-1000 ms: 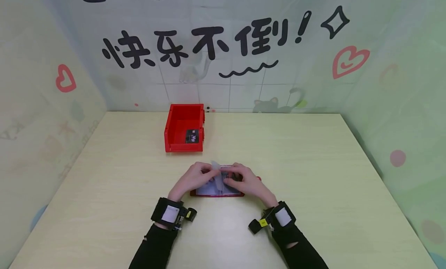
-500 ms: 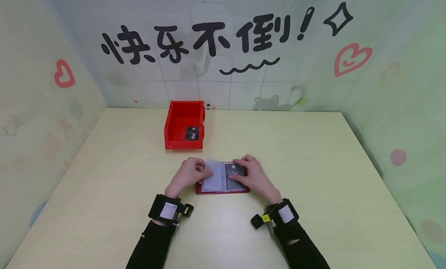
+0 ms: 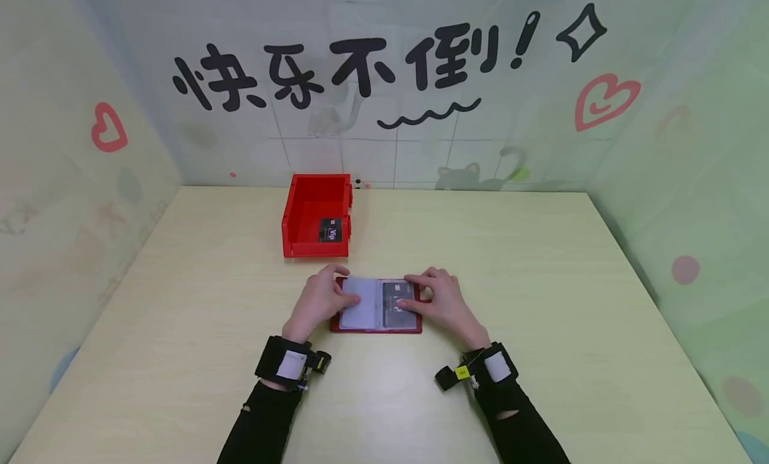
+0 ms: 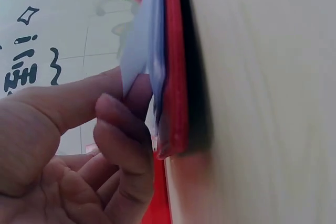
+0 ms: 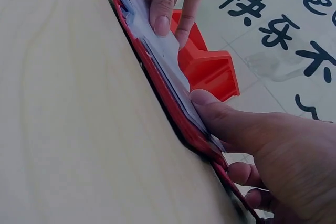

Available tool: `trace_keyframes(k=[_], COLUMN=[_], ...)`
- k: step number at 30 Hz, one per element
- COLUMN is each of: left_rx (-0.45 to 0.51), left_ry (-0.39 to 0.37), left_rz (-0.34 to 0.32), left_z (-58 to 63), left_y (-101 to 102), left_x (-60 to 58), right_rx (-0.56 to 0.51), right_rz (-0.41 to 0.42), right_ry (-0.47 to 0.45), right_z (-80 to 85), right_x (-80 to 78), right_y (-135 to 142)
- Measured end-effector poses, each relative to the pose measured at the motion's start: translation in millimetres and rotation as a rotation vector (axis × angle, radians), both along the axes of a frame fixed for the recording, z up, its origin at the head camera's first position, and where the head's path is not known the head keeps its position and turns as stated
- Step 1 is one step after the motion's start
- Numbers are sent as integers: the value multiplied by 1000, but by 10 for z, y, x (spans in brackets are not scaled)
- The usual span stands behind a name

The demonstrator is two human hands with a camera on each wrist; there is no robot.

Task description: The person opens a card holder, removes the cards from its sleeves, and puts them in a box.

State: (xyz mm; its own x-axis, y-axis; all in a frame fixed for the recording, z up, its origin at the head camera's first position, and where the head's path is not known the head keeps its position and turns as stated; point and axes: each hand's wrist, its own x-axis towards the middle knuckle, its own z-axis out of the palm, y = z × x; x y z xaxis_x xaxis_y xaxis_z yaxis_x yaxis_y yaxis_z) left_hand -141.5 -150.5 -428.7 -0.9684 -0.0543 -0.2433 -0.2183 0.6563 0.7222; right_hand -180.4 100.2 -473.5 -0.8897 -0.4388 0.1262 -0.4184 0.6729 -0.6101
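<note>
A red card holder (image 5: 181,124) lies open on the table in front of me, with clear plastic pages inside. My left hand (image 3: 312,305) pinches the left plastic page (image 3: 362,317) near its outer edge, thumb on top; in the left wrist view the page (image 4: 137,43) stands a little off the stack below. On the right side, a dark card (image 3: 394,318) shows through its sleeve. My right hand (image 3: 449,308) holds that side, with its thumb on the sleeve over the card and the other fingers at the holder's right edge.
Behind the card holder, a red plastic bin (image 3: 315,250) stands on the pale wooden table (image 3: 510,250). Inside it is a black card (image 3: 330,230) marked "Vip". Printed cloth walls close off the table's back and sides.
The plastic page, upright between my hands a second ago, has turned over to the left, uncovering the dark card. My left hand has moved left with it; my right hand has shifted slightly right.
</note>
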Motion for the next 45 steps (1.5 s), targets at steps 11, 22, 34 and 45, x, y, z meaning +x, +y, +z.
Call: trace_keyframes(k=[11,22,34,45], left_rx=[-126,-26,10,17], left_ry=[124,154,112,116], left_rz=[-57,-200,-174,-175], left_z=[9,-110,-95,-131], left_y=[135,249,250,252], left_x=[34,19,-13,-38], right_rx=[-60,-18,15,24], right_rz=[0,31,16,11], right_ry=[104,108,129,165], right_z=[-85,-105,-80,-113], right_x=[9,-8,8,7], right_y=[12,-7,-23,-23])
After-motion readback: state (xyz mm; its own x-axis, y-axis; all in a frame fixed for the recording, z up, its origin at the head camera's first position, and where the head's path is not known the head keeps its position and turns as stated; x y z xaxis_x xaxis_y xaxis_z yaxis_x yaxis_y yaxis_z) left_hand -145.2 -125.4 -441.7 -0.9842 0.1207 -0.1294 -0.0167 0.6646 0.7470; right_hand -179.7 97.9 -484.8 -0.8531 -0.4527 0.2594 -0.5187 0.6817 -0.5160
